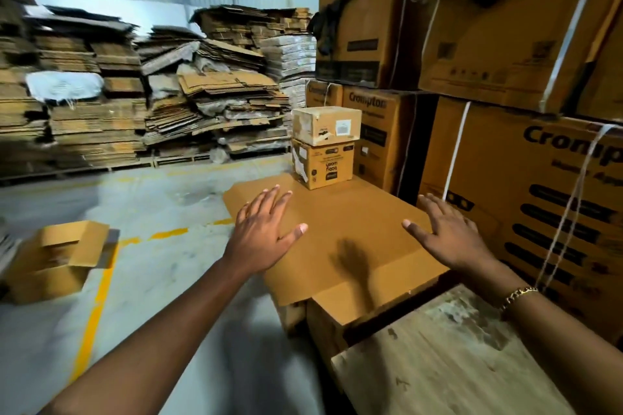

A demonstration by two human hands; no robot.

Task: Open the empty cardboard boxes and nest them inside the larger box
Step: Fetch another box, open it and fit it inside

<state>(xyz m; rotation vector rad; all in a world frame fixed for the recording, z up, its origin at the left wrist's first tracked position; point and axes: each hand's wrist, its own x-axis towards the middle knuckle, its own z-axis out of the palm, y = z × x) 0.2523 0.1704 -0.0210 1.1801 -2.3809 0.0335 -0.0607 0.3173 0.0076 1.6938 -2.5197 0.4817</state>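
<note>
Both hands are reaching out, wide open and holding nothing.

- Left hand (266,226): fingers are spreading straight, palm down over the left half of the flat cardboard sheet (340,212). Can't tell if it is touching or just above it.
- Right hand (448,236): fingers are also splaying, palm down at the sheet's right edge, thumb pointing inward. Contact is unclear too. A gold bracelet (519,295) is sitting on that wrist.
- The sheet is lying on top of a brown box (337,317), overhanging it on the left side.
- Two closed small boxes are standing stacked at the sheet's far edge, near its far right corner: upper small box (325,125) is resting on lower small box (322,163), slightly offset. The lower one's print is reading upside down.
- An open box (57,256) is lying tilted on the floor (161,212) well to the left, flaps out, beside a yellow line (94,310). It's blurred.
- Strapped Crompton cartons (522,178) are stacking up just right of the sheet.
- A worn, stained board (448,357) is sitting at the near right, under the right forearm.
- Piles of flattened cardboard (135,104) are leaning along the far wall.
</note>
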